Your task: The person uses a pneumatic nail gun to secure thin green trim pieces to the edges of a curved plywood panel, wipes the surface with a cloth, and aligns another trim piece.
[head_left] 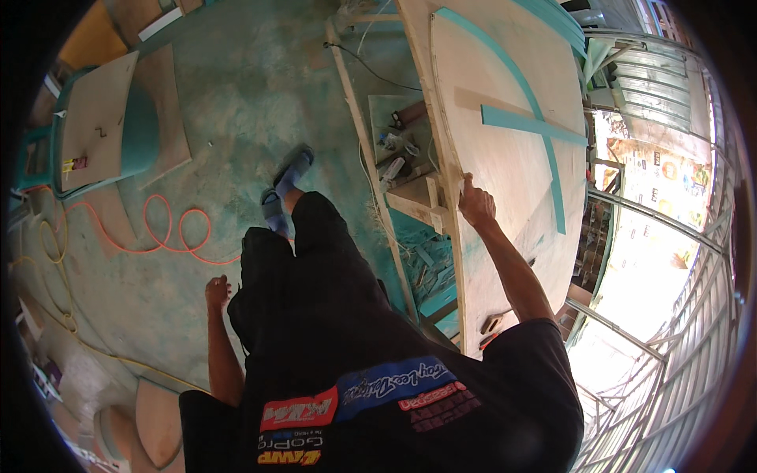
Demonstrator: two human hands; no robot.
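Observation:
My right hand (478,205) is closed at the left edge of a pale wooden workbench top (505,185). Its fingers meet near that edge, and whatever is between them is too small to name. On the bench top, beyond the hand, lie a curved teal strip (516,69) and a straight teal strip (524,124) that cross. My left hand (218,292) hangs low beside my left leg, away from the bench. Its fingers are curled, and I cannot make out whether anything is inside them.
Under the bench, a shelf (418,206) and teal offcuts (426,268) show. A brown-handled tool (494,322) lies near my right elbow. An orange coiled hose (169,229) and a yellow hose (118,356) cross the floor at left. Boards lean on a teal stool (35,158).

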